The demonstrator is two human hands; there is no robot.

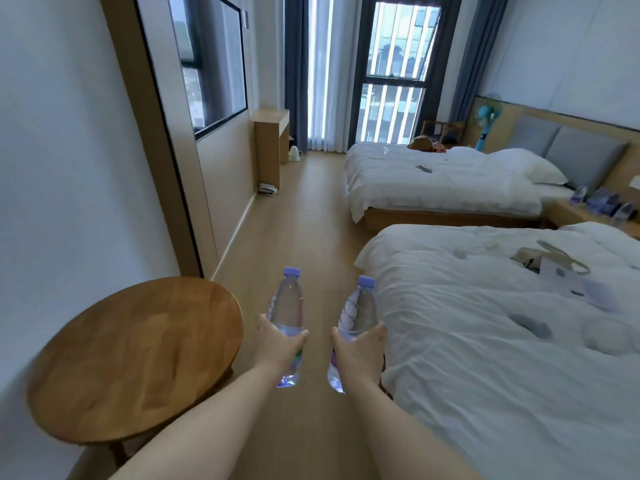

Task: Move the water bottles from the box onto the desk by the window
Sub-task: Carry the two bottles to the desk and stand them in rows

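1. The left hand [281, 344] grips one water bottle [286, 306] around its middle; the right hand [358, 348] grips the other bottle [358, 310] likewise, both carried over the floor
2. Full, smooth plastic: fairly heavy, probably slippery, so a mid-body wrap suits
3. The table [272, 121] by the window stands far ahead

Room: pale wood floor [294, 216]; two white beds [485, 341]; round wooden table [138, 348]; tall window [394, 74], grey curtains [296, 71]; daylight.

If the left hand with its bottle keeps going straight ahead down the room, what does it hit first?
Nothing close: the left hand and its bottle point along bare floor. The desk by the window looks slightly left of that line, though depth is unclear.
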